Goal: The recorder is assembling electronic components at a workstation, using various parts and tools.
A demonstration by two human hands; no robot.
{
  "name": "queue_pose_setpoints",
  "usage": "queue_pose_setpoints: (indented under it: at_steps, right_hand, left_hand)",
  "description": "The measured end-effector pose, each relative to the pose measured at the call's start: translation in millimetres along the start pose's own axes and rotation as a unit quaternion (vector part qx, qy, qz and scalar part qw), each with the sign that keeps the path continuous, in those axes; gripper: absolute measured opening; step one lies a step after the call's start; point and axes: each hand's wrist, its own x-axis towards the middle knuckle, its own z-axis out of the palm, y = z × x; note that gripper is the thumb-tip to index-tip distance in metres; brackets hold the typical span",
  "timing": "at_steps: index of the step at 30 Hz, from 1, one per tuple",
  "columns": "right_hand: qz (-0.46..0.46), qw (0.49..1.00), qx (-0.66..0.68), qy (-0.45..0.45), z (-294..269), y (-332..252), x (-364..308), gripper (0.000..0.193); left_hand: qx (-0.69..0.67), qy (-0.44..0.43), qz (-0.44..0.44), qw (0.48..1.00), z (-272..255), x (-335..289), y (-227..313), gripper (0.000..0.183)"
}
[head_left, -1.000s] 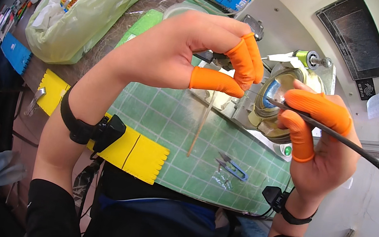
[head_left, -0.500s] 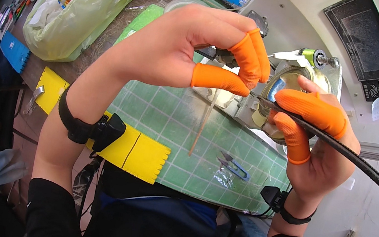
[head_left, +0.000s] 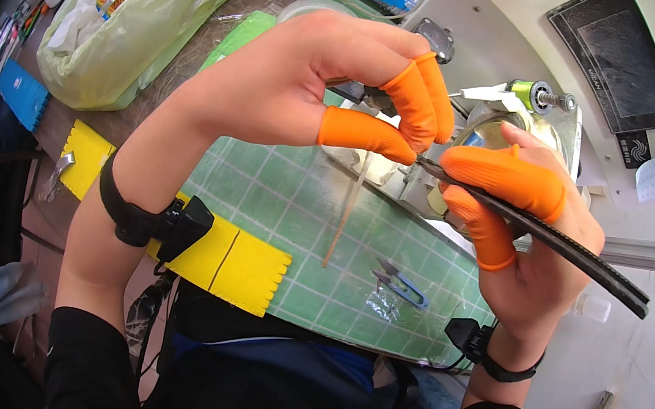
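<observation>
My left hand (head_left: 337, 90) has orange finger covers on its thumb and two fingers. Those covered tips are pinched together; whatever sits between them is too small to make out. Opposite, my right hand (head_left: 544, 213), also in orange covers, grips a long thin black tool (head_left: 573, 248) with a ridged edge. Its grey pointed end meets the left fingertips, while its other end sticks out past the right hand. Behind the hands is a round glass-like part (head_left: 548, 137) of a machine, partly hidden. Blue thread snips (head_left: 402, 285) and a thin stick (head_left: 339, 223) lie below.
A green gridded mat (head_left: 260, 194) covers the bench. Yellow notched strips (head_left: 248, 273) lie along its near left edge. A pale green plastic bag (head_left: 177, 18) with packets stands at the far left. The white machine's dark panel (head_left: 616, 62) rises at the far right.
Both hands have shifted slightly left together, with the black tool. The left pinch stays closed and the right grip looks the same. The whole view has moved a little.
</observation>
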Motion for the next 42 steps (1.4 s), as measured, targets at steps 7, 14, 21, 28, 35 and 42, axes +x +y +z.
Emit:
queue_pose_setpoints:
  at_steps: [7, 14, 21, 28, 35, 42]
  right_hand:
    - [0.000, 1.000, 0.014, 0.006, 3, -1, 1, 0.027]
    - [-0.027, 0.999, 0.042, 0.014, 3, 5, 1, 0.024]
    - [-0.070, 0.995, 0.060, 0.036, 5, 10, -2, 0.026]
    - [0.099, 0.961, 0.218, 0.141, -97, -20, -57, 0.026]
    - [0.170, 0.838, 0.010, -0.518, -27, -20, -116, 0.017]
    - [0.305, 0.946, -0.062, -0.088, -48, 2, -146, 0.030]
  left_hand:
    - [0.001, -0.006, -0.002, 1.000, -1, 0, 2, 0.017]
    - [-0.010, -0.008, -0.019, 1.000, -1, 1, 4, 0.017]
    - [0.017, 0.000, -0.016, 1.000, 0, 2, 7, 0.016]
    - [0.001, 0.011, -0.023, 1.000, 4, 4, 10, 0.015]
    - [0.084, -0.014, -0.045, 0.995, 7, 11, 19, 0.014]
    - [0.309, 0.008, -0.058, 0.949, 35, 34, 83, 0.017]
